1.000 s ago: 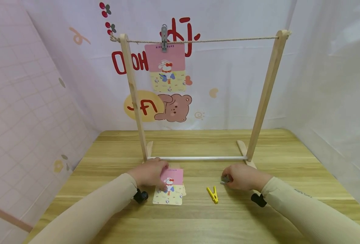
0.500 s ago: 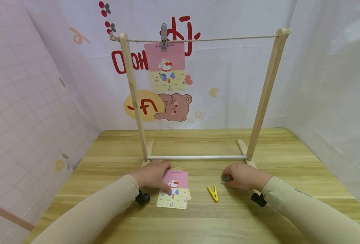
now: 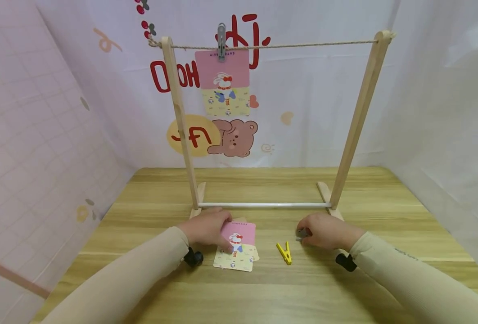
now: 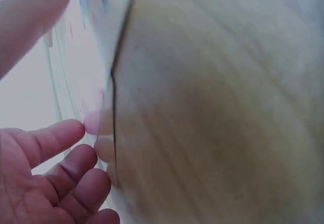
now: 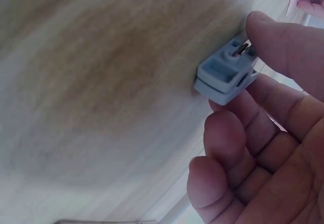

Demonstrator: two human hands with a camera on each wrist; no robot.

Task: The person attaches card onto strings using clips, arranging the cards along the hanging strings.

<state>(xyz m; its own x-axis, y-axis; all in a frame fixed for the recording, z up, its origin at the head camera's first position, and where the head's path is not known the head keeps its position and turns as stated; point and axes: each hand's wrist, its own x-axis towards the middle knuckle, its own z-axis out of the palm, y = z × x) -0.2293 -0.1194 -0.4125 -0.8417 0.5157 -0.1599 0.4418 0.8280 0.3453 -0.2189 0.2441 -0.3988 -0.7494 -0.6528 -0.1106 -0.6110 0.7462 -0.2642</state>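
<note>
My left hand (image 3: 208, 228) rests at the left side of a few overlapping cards (image 3: 241, 236) on the table, pink above and pale yellow below, with a white rabbit. Its thumb lies over the top card; in the left wrist view the fingertips (image 4: 91, 155) touch the cards' edges. Farther right, my right hand (image 3: 326, 231) pinches a grey clothespin (image 5: 228, 72) between thumb and fingers, close over the wood. Between the hands lies a yellow clothespin (image 3: 285, 253), its legs spread toward the rack.
Behind the hands stands a wooden rack (image 3: 356, 121) with a string (image 3: 295, 46) across its top and a white bar (image 3: 263, 205) low down. Another rabbit card (image 3: 223, 96) hangs from the string by a grey clothespin (image 3: 221, 42). Printed cloth (image 3: 304, 90) surrounds the table (image 3: 263, 297).
My left hand and the cards under it have slid right, toward the yellow clothespin. The right hand stays by the same spot, pinching the grey clothespin. The head view has tilted slightly.
</note>
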